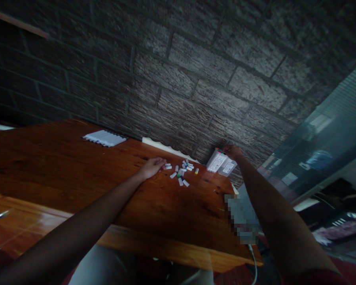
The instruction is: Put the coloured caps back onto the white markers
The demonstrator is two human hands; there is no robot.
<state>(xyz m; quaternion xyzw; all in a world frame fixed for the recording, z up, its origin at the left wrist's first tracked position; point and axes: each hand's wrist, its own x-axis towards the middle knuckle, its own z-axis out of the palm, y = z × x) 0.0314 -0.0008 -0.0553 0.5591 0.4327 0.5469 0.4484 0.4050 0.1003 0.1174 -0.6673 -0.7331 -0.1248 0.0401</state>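
My left hand [153,167] rests on the wooden table, its fingers drawn together beside a loose group of short whitish cylinders [183,169] that look like marker caps. Two of these pieces lie right against the fingertips; whether the fingers grip anything is hard to see. My right hand [233,152] is stretched out over two whitish boxes at the wall, fingers bent and pinched at the top. Coloured tips [219,151] stick out of the left box [216,161]. The right box [227,168] stands under the hand. What the right fingers hold is hidden.
A row of white markers [105,137] lies side by side at the table's back left. A wavy white strip [169,149] runs along the block wall [178,91]. A blurred-out grey object [242,217] with a white cable [254,261] sits on the table's right end.
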